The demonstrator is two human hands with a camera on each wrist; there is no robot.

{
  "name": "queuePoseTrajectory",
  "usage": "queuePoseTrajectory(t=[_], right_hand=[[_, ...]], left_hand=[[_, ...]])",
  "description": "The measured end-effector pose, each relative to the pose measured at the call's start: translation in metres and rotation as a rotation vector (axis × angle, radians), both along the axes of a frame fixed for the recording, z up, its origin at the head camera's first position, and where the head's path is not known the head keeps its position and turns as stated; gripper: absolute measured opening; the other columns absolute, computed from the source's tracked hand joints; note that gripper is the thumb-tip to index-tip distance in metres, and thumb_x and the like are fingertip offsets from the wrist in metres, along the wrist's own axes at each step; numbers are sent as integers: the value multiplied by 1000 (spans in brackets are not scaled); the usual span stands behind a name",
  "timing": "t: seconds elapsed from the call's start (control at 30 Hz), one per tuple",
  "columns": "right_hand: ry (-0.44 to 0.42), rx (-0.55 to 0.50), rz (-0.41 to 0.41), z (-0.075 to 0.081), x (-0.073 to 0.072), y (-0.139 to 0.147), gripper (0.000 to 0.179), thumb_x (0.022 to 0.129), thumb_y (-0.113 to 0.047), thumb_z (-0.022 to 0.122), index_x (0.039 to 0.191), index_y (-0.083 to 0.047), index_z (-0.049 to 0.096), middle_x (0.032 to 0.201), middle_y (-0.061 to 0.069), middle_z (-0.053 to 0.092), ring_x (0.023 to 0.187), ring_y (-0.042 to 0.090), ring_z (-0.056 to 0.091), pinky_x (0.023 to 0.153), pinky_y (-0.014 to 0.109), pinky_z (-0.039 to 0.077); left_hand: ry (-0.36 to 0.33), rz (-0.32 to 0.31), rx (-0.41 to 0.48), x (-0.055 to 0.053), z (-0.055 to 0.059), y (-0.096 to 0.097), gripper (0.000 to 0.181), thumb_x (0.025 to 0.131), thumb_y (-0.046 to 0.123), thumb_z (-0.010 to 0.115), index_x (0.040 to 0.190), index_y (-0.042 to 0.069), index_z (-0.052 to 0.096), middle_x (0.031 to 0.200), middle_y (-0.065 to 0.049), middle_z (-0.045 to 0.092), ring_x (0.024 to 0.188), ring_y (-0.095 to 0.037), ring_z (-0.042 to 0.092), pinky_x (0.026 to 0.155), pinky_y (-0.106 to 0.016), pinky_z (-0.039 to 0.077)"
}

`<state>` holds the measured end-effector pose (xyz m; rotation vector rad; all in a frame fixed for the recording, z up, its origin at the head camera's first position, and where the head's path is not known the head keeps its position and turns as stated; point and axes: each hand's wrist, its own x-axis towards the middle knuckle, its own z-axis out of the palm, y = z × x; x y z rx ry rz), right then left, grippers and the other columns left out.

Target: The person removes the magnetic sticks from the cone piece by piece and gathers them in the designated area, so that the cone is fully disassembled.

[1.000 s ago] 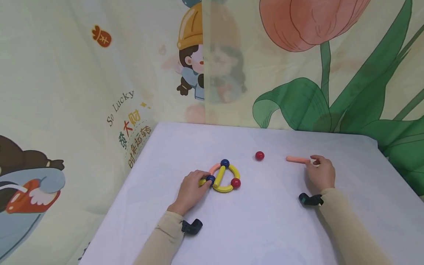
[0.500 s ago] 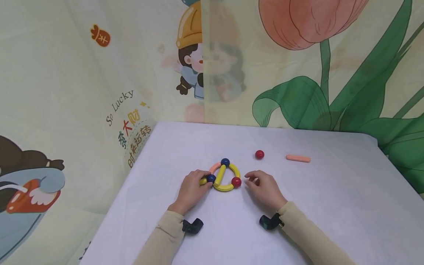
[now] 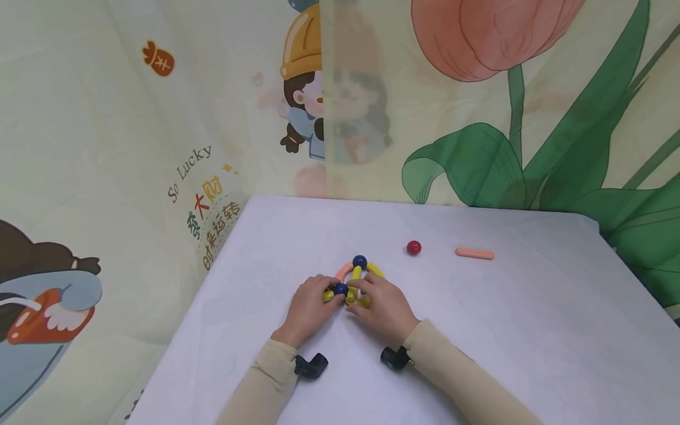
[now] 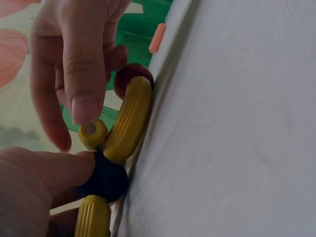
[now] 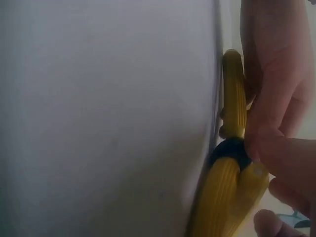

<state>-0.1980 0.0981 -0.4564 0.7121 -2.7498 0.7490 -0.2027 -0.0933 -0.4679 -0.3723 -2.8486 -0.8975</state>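
Note:
My left hand (image 3: 308,307) pinches a blue ball (image 3: 341,290) on the near left of a ring of magnetic building rods and balls. A yellow piece (image 4: 94,217) joins the ball on its other side. My right hand (image 3: 385,304) reaches over the ring, thumb and forefinger around the near end of a straight yellow rod (image 3: 356,274), with a gap visible between them. That rod leads from the far blue ball (image 3: 359,261). A curved pink rod (image 3: 344,272) and curved yellow rods (image 3: 375,269) form the ring. Its red ball (image 4: 129,78) is hidden by my right hand in the head view.
A loose red ball (image 3: 414,248) lies behind the ring to the right. Further right is a loose straight pink rod (image 3: 475,254). A white cloth covers the table (image 3: 531,307), and printed curtains (image 3: 467,165) hang along its back and left.
My right hand has let go of the straight pink rod at the right and come left, over the ring's near side. My left hand stays on the blue ball.

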Motion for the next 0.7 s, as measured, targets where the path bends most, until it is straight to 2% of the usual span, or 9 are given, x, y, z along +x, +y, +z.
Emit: queuePoseTrajectory(t=[0.07,0.17,0.3,0.4,0.47,0.57,0.7], right_hand=[[54,46,5,0,-1,-7,42,79,-37,82,116,-21,71,97,-5,58,80,6,53,66,23,48],[99,76,-31,0,-1,-11,38,80,-37,81,112,-18,72,92,-6,59,77,7,49,64,23,45],[52,85,-97,1,2,-7,35,81,-36,80,109,-16,72,78,-9,55,73,8,49,63,24,43],[-2,61,-139,0,3,-3,34,83,-33,78,111,-16,71,78,-9,59,73,9,53,66,26,46],[-21,22,-162,0,4,-1,34,84,-28,76,115,-15,70,82,-6,64,74,11,56,67,28,48],[-42,-51,-198,-2,5,4,34,84,-22,74,116,-14,70,90,-3,69,78,12,60,73,32,52],[-81,-159,-212,-5,5,12,33,84,-15,73,117,-13,70,99,-1,71,86,13,63,81,36,53]], left_hand=[[-4,-17,6,2,2,0,30,89,31,72,112,12,70,97,2,66,87,-14,57,77,-32,49],[-29,-37,26,5,8,-1,23,91,32,69,106,14,72,84,8,62,74,-10,53,66,-27,45],[-64,-64,70,6,12,-2,17,92,29,68,102,16,73,77,11,59,67,-9,51,59,-24,42],[-72,-72,84,5,11,-3,15,92,28,68,102,18,73,78,11,60,67,-9,51,59,-24,42],[-63,-58,90,4,10,-4,14,92,28,68,101,18,73,80,11,61,69,-9,51,61,-24,42],[-31,-7,114,1,8,-6,16,92,25,69,104,16,73,85,8,63,73,-9,53,65,-26,45],[10,64,162,-4,5,-9,25,90,19,70,115,13,69,100,1,66,83,-12,58,72,-29,49]])
